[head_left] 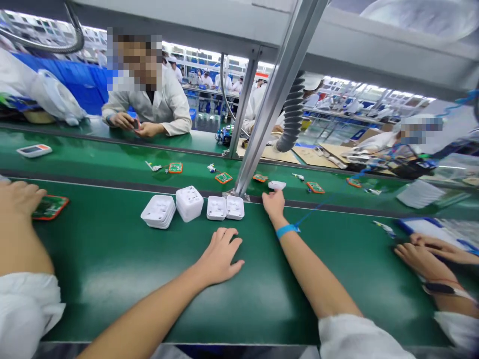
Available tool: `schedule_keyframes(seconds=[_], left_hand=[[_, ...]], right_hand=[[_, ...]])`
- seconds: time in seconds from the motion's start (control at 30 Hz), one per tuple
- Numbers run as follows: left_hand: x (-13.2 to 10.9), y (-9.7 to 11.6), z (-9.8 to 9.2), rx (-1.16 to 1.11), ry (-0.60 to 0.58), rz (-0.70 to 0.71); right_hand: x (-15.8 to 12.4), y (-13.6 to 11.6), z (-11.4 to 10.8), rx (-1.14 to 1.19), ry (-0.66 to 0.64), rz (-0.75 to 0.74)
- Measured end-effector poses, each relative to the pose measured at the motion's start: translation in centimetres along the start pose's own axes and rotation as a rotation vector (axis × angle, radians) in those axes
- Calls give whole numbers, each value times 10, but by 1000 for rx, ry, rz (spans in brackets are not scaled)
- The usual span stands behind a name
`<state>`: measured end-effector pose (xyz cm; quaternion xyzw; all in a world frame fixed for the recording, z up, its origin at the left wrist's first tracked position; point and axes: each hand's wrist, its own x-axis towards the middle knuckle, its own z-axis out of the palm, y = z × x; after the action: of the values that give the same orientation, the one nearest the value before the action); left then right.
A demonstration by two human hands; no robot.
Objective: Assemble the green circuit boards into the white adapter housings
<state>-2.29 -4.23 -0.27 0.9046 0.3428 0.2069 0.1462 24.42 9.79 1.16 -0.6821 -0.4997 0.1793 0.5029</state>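
White shell (pixel 277 185) is at the fingertips of the right hand (pixel 274 203), by the dark border along the far side of the green bench (pixel 269 309); whether that grip pinches it or only touches it, I cannot tell. Nearest, the left hand (pixel 222 255) is palm down over the bench, its grip spread. A blue strap (pixel 287 231) circles the right wrist. At far left, a co-worker's hand (pixel 20 199) covers part of an orange-edged circuit board (pixel 54 207). Just beyond the left hand stand two stacks of white shells (pixel 158 212) and a side-by-side pair (pixel 216 208); their dark marks are too small to read. Farther, more boards (pixel 223 177) lie scattered, and a white-and-orange device (pixel 34 150), its print illegible.
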Motion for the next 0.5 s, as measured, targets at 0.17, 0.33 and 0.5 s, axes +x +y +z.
schedule_keyframes(seconds=[0.17, 0.33, 0.5], left_hand=[[0, 2, -4, 45, -66, 50], [0, 5, -5, 66, -75, 45], [3, 5, -5, 75, -79, 40]], right_hand=[[-33, 15, 17, -305, -154, -257], [-31, 19, 16, -519, -180, -358], [-28, 22, 16, -634, -169, -388]])
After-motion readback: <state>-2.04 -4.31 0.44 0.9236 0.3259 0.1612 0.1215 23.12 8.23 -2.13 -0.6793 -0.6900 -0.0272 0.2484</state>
